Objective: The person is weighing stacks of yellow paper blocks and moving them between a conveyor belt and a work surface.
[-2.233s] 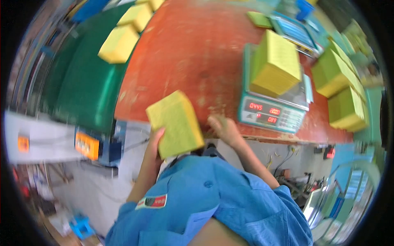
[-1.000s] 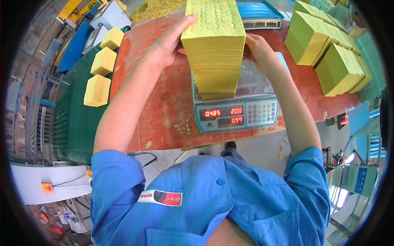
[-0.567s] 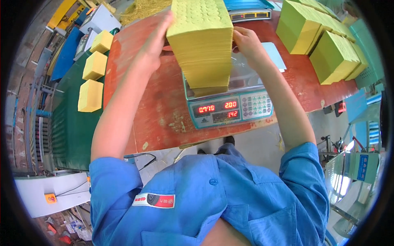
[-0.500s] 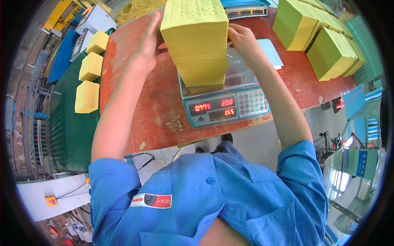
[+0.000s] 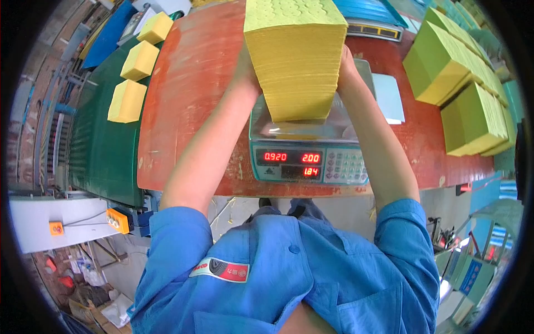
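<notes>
A tall stack of yellow paper sheets [image 5: 297, 69] with a dimpled top stands on the clear platform of a digital weighing scale [image 5: 340, 167]. Red digits glow on the scale's front panel, beside a keypad. My left hand [image 5: 248, 69] presses against the stack's left side, its fingers hidden behind the paper. On the opposite side my right hand [image 5: 346, 65] grips the stack, and its fingertips are also out of sight. Between them the two hands clasp the stack, whose base rests on the scale or very close to it.
The scale stands on a worn red table [image 5: 194, 106]. More yellow stacks [image 5: 445, 67] fill its right side, near pale blue sheets [image 5: 388, 97]. A second scale [image 5: 370, 25] sits behind. Several small yellow blocks [image 5: 128, 101] line a green conveyor [image 5: 105, 145] at left.
My left hand, formerly open beside the stack, now lies against it. My right hand has slid from the edge to behind the side. The scale's readout has changed, and the whole view has shifted.
</notes>
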`<state>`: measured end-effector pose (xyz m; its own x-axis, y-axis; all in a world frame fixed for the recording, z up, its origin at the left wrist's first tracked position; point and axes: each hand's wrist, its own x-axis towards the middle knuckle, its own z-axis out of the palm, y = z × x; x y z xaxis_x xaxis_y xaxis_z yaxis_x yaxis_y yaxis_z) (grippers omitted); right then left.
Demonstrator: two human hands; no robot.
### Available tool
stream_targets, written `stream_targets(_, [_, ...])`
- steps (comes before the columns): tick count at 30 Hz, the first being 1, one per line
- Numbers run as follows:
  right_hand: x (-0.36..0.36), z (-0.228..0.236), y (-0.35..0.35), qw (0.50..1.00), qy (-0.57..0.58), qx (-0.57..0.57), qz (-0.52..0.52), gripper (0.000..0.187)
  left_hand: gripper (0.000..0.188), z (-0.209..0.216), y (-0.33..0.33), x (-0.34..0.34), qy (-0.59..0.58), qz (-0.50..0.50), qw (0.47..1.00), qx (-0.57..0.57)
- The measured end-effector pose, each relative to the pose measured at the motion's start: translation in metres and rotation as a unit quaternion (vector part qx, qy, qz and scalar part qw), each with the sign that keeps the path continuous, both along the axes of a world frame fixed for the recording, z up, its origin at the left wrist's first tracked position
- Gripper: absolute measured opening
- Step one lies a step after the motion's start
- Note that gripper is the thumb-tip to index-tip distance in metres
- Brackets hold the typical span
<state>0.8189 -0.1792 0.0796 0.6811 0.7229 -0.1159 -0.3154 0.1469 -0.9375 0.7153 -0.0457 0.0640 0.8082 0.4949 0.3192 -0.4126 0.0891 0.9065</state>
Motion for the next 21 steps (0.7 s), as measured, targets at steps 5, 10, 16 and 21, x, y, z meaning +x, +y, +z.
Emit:
stream_targets(5, [0.002, 0.001, -0.013, 0.995, 0.056, 0.072, -0.042, 0.065, 0.043, 0.023, -0.009, -0.030, 0.066, 0.200, 0.950, -0.230])
stream_targets(10, [0.003, -0.007, -0.085, 0.975, -0.070, 0.175, -0.118, 0.045, 0.043, 0.108, -0.117, -0.150, -0.043, 0.260, 0.955, 0.137])
stream_targets(16, [-0.146, 0.036, -0.184, 0.939, -0.193, 0.265, -0.107, 0.030, 0.013, 0.175, -0.193, -0.259, -0.396, 0.015, 0.900, 0.180])
stream_targets(21, [-0.227, 0.097, -0.227, 0.859, -0.379, 0.343, -0.030, 0.023, 0.008, 0.177, -0.209, -0.325, -0.211, -0.097, 0.972, 0.047])
